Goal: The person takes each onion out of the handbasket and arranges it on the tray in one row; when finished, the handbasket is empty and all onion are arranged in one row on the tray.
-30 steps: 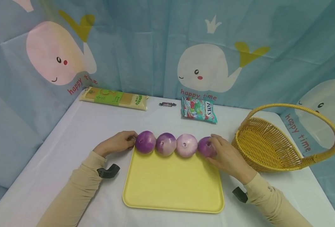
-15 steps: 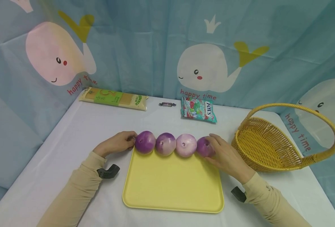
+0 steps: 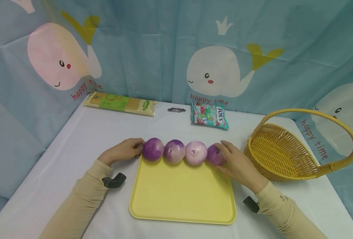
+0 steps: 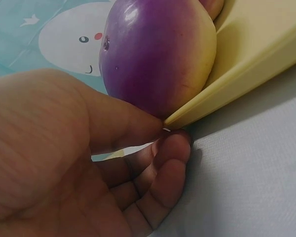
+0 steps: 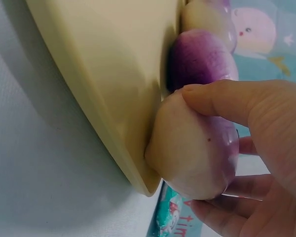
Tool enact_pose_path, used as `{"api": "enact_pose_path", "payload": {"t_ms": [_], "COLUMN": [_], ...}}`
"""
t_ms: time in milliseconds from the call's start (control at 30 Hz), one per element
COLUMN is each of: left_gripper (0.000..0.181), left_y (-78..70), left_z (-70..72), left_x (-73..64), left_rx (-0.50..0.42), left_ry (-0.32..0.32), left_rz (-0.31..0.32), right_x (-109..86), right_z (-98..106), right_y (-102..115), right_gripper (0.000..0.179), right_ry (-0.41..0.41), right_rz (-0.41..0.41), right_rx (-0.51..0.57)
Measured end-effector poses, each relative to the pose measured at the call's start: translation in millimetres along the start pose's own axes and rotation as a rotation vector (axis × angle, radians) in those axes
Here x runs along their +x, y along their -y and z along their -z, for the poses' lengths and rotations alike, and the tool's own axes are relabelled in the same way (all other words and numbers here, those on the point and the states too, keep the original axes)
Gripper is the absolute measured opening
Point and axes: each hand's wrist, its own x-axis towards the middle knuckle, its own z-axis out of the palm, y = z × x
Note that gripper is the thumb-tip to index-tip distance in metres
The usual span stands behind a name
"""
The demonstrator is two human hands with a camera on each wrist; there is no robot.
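Four-across is how the purple-and-white turnips stand, in a touching row along the far edge of a yellow tray. My left hand pinches the tray's far left corner between thumb and curled fingers, right beside the leftmost turnip. At the row's other end, my right hand grips the rightmost turnip, thumb on its near side and fingers round the far side. This turnip sits in the tray's far right corner. Between the ends are a purple-and-cream turnip and a paler turnip.
A wicker basket with a tall handle stands at the right, close to my right hand. Along the back lie a noodle packet, a small wrapped candy and a teal candy bag. A whale-print curtain hangs behind the table.
My right hand has shifted slightly left with the rightmost turnip, bringing it up against the pale one; the row moved a touch left. My left hand has stayed in place.
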Motion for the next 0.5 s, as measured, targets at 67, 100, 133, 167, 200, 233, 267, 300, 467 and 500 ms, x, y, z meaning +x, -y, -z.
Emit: {"api": "enact_pose_path", "payload": {"t_ms": [67,100,133,167,200,233,267,300,467,500], "left_gripper": [0.022,0.023,0.023,0.023,0.023,0.023,0.023,0.023,0.023,0.022], "left_y": [-0.1,-0.2,-0.1,-0.2,-0.3,-0.4,-0.5,-0.4,-0.8,-0.8], "left_z": [0.0,0.0,0.0,-0.1,-0.1,-0.2,-0.3,-0.2,-0.1,-0.1], "left_x": [-0.1,-0.2,-0.2,-0.2,-0.3,-0.3,-0.3,-0.4,-0.6,-0.6], "left_rx": [-0.002,-0.002,-0.002,-0.002,-0.002,-0.003,-0.002,0.000,0.008,0.009], "left_ry": [0.002,0.001,0.001,0.000,0.000,0.000,0.000,-0.001,-0.001,-0.001], "left_rz": [0.000,0.000,-0.001,-0.002,-0.002,-0.002,-0.002,-0.002,-0.001,0.000], "right_x": [0.3,0.3,0.4,0.4,0.4,0.3,0.2,0.1,-0.2,-0.3], "right_z": [-0.3,-0.4,-0.7,-0.8,-1.0,-1.1,-1.3,-1.6,-2.7,-2.9], "right_y": [0.3,0.3,0.4,0.5,0.5,0.4,0.2,0.0,-1.0,-1.1], "right_gripper": [0.074,0.074,0.074,0.074,0.074,0.074,0.074,0.074,0.074,0.074], "right_ry": [0.001,0.003,0.003,0.004,0.005,0.006,0.006,0.006,0.009,0.010], "right_rz": [0.000,-0.002,-0.003,-0.005,-0.007,-0.008,-0.009,-0.010,-0.009,-0.009], "right_rx": [0.003,0.004,0.004,0.004,0.004,0.003,0.002,0.002,0.000,-0.001]}}
